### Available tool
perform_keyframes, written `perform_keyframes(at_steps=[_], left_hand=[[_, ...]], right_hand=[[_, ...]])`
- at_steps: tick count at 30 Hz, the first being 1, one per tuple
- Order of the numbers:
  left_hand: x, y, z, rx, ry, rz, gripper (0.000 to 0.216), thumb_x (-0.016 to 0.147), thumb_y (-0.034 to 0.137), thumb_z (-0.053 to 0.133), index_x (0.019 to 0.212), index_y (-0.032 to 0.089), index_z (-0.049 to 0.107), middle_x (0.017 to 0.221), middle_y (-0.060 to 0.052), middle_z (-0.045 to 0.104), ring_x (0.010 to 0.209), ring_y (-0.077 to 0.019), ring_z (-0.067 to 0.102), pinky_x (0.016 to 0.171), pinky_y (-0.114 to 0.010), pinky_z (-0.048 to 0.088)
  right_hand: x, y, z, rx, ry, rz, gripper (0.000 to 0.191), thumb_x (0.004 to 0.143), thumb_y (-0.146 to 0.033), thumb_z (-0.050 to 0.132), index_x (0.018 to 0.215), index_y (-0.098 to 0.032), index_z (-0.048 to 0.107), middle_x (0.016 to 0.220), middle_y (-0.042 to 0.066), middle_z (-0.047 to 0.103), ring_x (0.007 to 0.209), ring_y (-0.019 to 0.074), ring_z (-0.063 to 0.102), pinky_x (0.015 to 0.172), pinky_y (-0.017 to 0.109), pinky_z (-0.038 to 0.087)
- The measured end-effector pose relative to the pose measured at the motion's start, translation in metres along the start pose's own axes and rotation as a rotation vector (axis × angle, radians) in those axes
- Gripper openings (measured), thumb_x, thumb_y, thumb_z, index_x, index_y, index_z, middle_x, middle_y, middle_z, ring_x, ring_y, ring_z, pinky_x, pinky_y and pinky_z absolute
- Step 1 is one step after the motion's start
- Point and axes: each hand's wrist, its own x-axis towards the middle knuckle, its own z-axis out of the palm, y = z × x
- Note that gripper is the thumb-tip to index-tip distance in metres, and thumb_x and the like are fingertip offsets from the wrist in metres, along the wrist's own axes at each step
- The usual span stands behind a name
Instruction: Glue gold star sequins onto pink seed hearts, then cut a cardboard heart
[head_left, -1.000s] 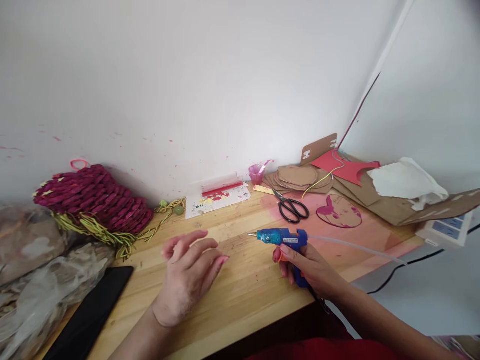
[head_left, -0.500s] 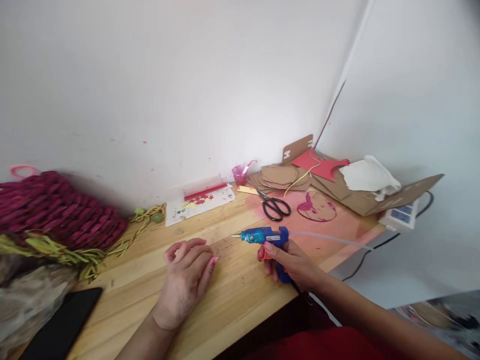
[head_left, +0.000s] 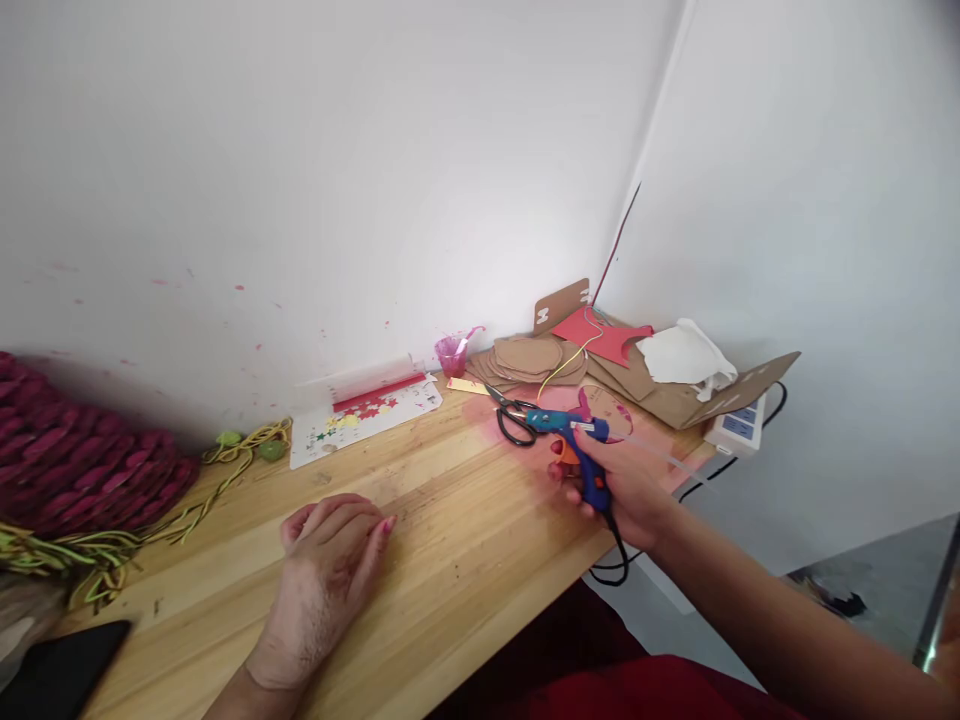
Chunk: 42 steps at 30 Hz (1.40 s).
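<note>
The blue, orange-triggered glue gun (head_left: 556, 421), clear stick protruding behind, is gripped upright, nozzle pointing left.

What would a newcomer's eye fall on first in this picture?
The blue glue gun stands out first, gripped in the right hand close to the black scissors, toward the right end of the wooden table. The left hand rests on the bare wood in front. A crimson woven piece fills the left edge.
</note>
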Motion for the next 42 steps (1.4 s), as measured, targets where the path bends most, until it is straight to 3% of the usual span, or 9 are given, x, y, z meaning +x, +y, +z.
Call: perform_keyframes(at_steps=[10,16,23,31,37,42], left_hand=[[-0.002,-0.005,0.005,-0.010,-0.017,0.022,0.016,0.093,0.030,0.057,0.081,0.024,0.065,0.082,0.000,0.071,0.086,-0.0215,0.065,0.080,-0.038,0.037],[-0.001,-0.004,0.003,-0.008,0.000,0.028,0.015,0.092,0.031,0.058,0.080,0.024,0.065,0.080,0.000,0.071,0.085,-0.0224,0.065,0.079,-0.039,0.037],[-0.003,-0.007,0.005,0.017,-0.025,0.022,0.016,0.093,0.031,0.057,0.080,0.025,0.065,0.080,0.001,0.071,0.085,-0.0225,0.066,0.079,-0.040,0.034],[-0.005,-0.013,0.006,0.049,-0.045,0.000,0.022,0.094,0.036,0.055,0.077,0.026,0.066,0.080,0.001,0.072,0.083,-0.0228,0.066,0.079,-0.040,0.033],[-0.005,-0.014,0.005,0.027,-0.065,-0.027,0.025,0.094,0.038,0.054,0.076,0.027,0.067,0.080,0.001,0.072,0.083,-0.0224,0.066,0.078,-0.039,0.034],[-0.006,-0.012,0.005,0.022,-0.069,-0.047,0.028,0.095,0.039,0.052,0.075,0.026,0.067,0.081,0.001,0.072,0.083,-0.0221,0.066,0.079,-0.039,0.034]], right_hand=[[0.017,-0.051,-0.054,0.088,0.115,0.075,0.023,0.098,-0.022,0.047,0.081,-0.018,0.061,0.065,0.003,0.060,0.050,0.0083,0.056,0.040,0.013,0.051],[0.027,-0.054,-0.070,0.068,0.147,0.093,0.015,0.096,-0.019,0.050,0.086,-0.018,0.062,0.069,0.003,0.063,0.055,0.0095,0.061,0.046,0.015,0.056],[0.028,-0.053,-0.077,-0.027,0.154,0.139,0.013,0.095,-0.021,0.053,0.090,-0.016,0.063,0.071,0.007,0.068,0.058,0.0118,0.065,0.051,0.020,0.059],[0.016,-0.066,-0.075,-0.089,0.112,0.139,0.025,0.098,-0.032,0.050,0.099,-0.012,0.066,0.080,0.012,0.071,0.067,0.0173,0.070,0.060,0.029,0.064],[0.013,-0.057,-0.080,-0.067,0.131,0.041,0.018,0.093,-0.010,0.049,0.103,-0.016,0.064,0.083,0.010,0.072,0.069,0.0155,0.071,0.061,0.026,0.064],[0.015,-0.048,-0.080,-0.054,0.151,-0.047,0.019,0.089,-0.004,0.052,0.097,-0.018,0.063,0.083,0.008,0.072,0.074,0.0159,0.073,0.067,0.027,0.066]])
